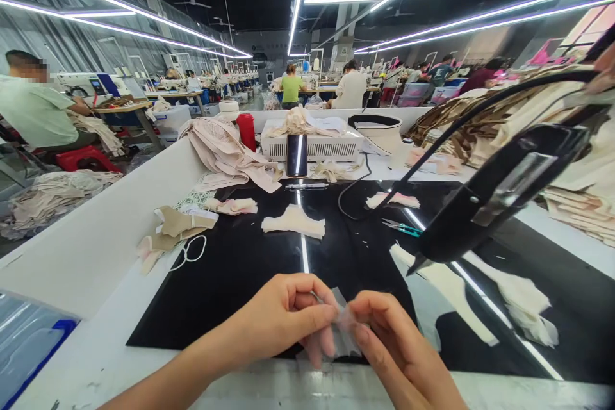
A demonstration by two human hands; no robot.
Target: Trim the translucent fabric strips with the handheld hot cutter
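Near the front edge of the glossy black mat [192, 307], my left hand [293, 317] pinches a thin, see-through piece of film or sheer fabric [343, 333] between thumb and fingers. On the other side of that piece, my right hand [391, 339] grips it with thumb and fingertips, close to the left. Both hands are raised a little above the mat. Beyond them lies a stack of cream fabric cutouts [294, 223]. To the right are a long cream cut piece [449, 288] and a bunched pale fabric piece [516, 298].
A black handheld machine with a cable [500, 186] hangs over the right side. Teal thread snips [402, 228], a pen [306, 186] and a dark phone [296, 155] lie farther back. Beige fabric [225, 150] is heaped behind. A white partition [106, 237] borders the left; people sit beyond.
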